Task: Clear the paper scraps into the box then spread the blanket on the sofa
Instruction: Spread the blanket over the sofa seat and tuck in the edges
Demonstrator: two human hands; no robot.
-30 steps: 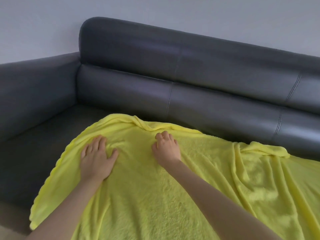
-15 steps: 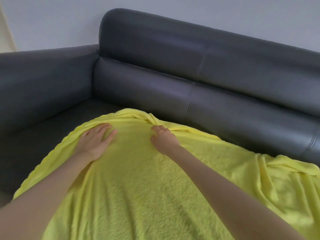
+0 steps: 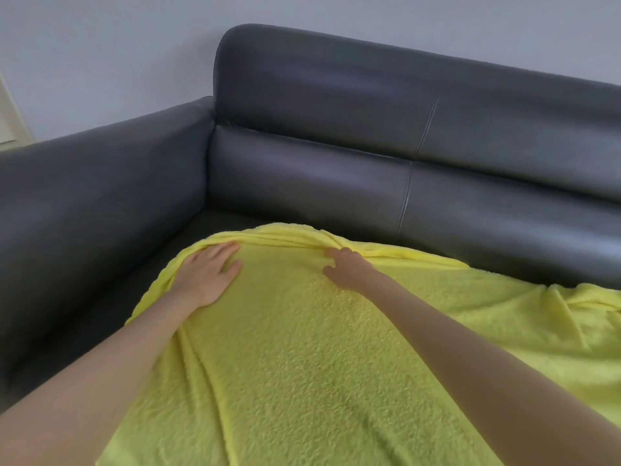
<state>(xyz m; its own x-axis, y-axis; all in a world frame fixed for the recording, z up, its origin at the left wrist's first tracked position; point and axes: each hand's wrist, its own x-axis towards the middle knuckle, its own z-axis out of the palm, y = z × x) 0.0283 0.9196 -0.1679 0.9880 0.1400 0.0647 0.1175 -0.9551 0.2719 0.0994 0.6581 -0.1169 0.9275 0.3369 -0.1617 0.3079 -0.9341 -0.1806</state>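
Pushed farther toward the sofa's [image 3: 336, 183] back corner since a second ago: both hands and the blanket's [image 3: 302, 348] far edge, now bunched in folds close to the backrest, with less bare seat showing at left.

One blanket, yellow and fleecy, lying on the seat and covering most of it. One sofa, dark grey, with one armrest in view at left. Two hands, two bare forearms.

Left hand [image 3: 206, 272] flat on the blanket near its far left edge, fingers straight and together, pressing down, gripping nothing. Right hand [image 3: 347, 269] just beside the bunched far edge, fingers [image 3: 336, 255] curled into the folds, pinching the fabric.

Fingertips of the right hand buried in the folds, so hard to count. Blanket cut off at the bottom and right of the view; its right part rumpled. Sofa's right end out of view. Narrow pale strip at far left against the wall [image 3: 100, 62], too little visible to identify.
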